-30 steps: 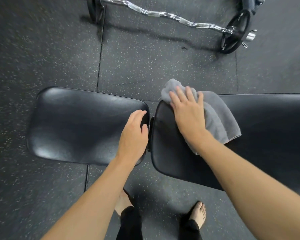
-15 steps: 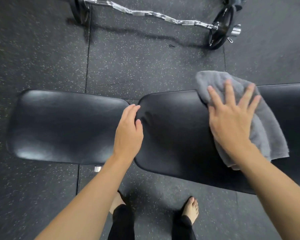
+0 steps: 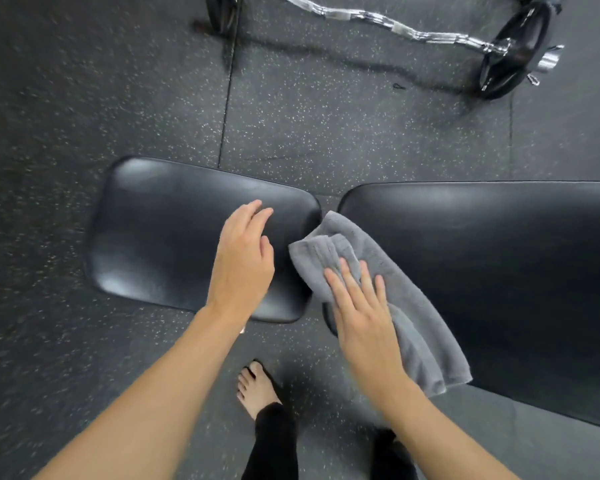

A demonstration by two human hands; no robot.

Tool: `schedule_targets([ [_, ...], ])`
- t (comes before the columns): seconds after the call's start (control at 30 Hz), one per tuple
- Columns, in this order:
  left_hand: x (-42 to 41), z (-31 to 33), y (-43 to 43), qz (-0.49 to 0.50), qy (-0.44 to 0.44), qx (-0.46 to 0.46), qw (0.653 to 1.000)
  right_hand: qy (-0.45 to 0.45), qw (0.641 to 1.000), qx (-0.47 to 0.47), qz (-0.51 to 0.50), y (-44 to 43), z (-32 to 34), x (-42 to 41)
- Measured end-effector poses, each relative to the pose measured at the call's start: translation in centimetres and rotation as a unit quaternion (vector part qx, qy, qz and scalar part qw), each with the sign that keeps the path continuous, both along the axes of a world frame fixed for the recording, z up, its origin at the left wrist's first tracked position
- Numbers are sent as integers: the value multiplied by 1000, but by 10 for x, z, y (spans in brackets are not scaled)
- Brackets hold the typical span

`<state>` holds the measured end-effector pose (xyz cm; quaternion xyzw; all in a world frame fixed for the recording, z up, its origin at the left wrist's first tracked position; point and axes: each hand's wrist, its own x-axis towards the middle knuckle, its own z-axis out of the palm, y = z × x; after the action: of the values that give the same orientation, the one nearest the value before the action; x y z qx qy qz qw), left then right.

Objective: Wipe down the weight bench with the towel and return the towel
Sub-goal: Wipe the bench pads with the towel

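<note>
The black weight bench has a short seat pad (image 3: 160,233) on the left and a long back pad (image 3: 499,265) on the right, with a narrow gap between them. A folded grey towel (image 3: 409,306) lies on the left end of the back pad, near its front edge, one corner reaching over the gap. My right hand (image 3: 364,317) presses flat on the towel, fingers spread. My left hand (image 3: 243,261) rests palm down on the right part of the seat pad, holding nothing.
A curl bar (image 3: 378,20) with black plates (image 3: 513,53) lies on the speckled rubber floor (image 3: 326,126) beyond the bench. My bare foot (image 3: 257,389) stands on the floor just in front of the gap.
My right hand has swept the towel left along the back pad, from its far edge back to the near left end. My left hand has shifted slightly further onto the seat pad.
</note>
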<state>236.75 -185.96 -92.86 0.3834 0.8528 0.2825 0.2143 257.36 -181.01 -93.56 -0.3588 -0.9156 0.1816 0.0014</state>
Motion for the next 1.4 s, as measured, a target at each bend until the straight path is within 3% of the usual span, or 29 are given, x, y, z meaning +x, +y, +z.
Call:
schedule_targets([
  [0.13,-61,-5,-52,39,75,-46,995,128,964,-186,-136,-32,-35,-93],
  [0.27,-108,-7,-90,8,160,-73,984,171,938,-147,-264,-69,-56,-149],
  [0.37,-130,-5,-106,18,145,-32,989,203,958,-155,-132,-105,-50,-187],
  [0.5,-149,7,-116,160,93,49,981,204,976,-69,39,-127,-43,-257],
  [0.63,-165,16,-120,189,102,79,973,166,981,5,97,-82,-35,-320],
  [0.7,-170,17,-118,174,89,68,978,115,990,27,73,-51,-34,-336],
  [0.83,-169,19,-110,136,55,32,989,65,996,23,-63,13,-44,-317],
  [1.03,-167,14,-101,125,27,-5,992,33,992,-6,-118,56,-61,-224],
  [1.27,-167,12,-98,143,21,-6,989,91,964,-68,-241,-44,-71,-139],
  [1.4,-167,11,-98,159,10,14,987,133,971,-87,-180,-126,-78,-108],
])
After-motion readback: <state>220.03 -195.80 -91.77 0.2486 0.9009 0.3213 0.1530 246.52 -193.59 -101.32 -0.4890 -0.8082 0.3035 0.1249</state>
